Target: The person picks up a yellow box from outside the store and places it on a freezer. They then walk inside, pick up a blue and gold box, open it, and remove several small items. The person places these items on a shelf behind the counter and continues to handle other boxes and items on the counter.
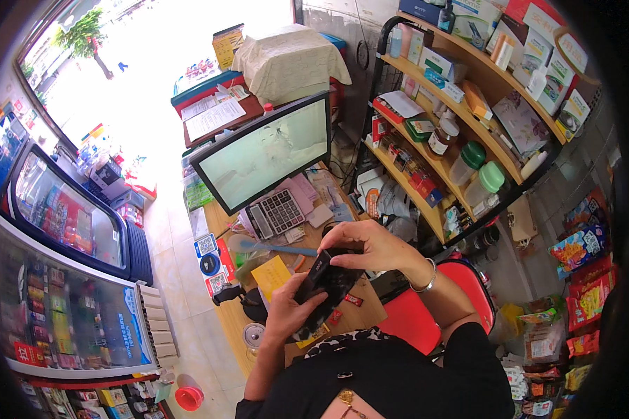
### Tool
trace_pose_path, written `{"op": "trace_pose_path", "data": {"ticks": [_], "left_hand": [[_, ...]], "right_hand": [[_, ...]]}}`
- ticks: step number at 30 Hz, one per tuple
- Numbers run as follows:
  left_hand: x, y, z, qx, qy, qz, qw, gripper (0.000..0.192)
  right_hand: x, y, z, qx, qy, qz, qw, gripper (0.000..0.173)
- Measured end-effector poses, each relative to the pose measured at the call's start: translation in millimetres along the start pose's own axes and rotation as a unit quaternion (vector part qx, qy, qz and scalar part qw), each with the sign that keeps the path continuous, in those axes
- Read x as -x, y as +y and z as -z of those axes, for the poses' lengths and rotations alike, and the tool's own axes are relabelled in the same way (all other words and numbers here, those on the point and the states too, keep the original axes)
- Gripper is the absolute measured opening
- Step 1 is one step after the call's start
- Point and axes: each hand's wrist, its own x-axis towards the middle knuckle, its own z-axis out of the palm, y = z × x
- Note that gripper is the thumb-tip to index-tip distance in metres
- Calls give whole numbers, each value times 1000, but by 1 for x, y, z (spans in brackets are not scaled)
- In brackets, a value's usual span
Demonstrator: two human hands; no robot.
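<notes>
A flat dark box [329,285], black with a mottled print and some writing along its edge, is held up over the front of the wooden desk [369,299]. My left hand [292,308] grips its lower left side, thumb across the face. At the upper end, my right hand [357,246] pinches the box's edge between thumb and bent fingers. What the box contains cannot be seen. Beneath and beside it lie a yellow paper envelope [270,276] and small red wrapped packets [353,299]. A desk calculator [275,213] lies just beyond my hands.
A monitor [264,152] stands on the desk's far side. Printed payment-code cards [213,264] line its left edge. Wooden shelves [451,120] with boxes and jars rise at the right, above a red chair [411,319]. Drinks coolers [68,298] stand left, near a red bin [188,399].
</notes>
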Motion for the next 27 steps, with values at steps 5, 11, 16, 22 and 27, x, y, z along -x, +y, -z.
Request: {"op": "trace_pose_path", "data": {"ticks": [5,11,16,22,27], "left_hand": [[-3,1,-3,26,-19,5,999,38],[-1,-7,-1,54,-54,25,997,40],[-8,-15,0,197,-133,88,967,43],[-24,-19,10,346,-163,90,920,49],[-35,-30,13,424,-150,84,889,51]], "right_hand": [[5,-5,4,70,-1,-31,997,20],[3,-7,5,177,8,145,973,14],[3,-17,19,142,-46,67,986,10],[8,-19,28,39,-30,-17,999,17],[33,-18,41,11,-28,-45,999,34]]}}
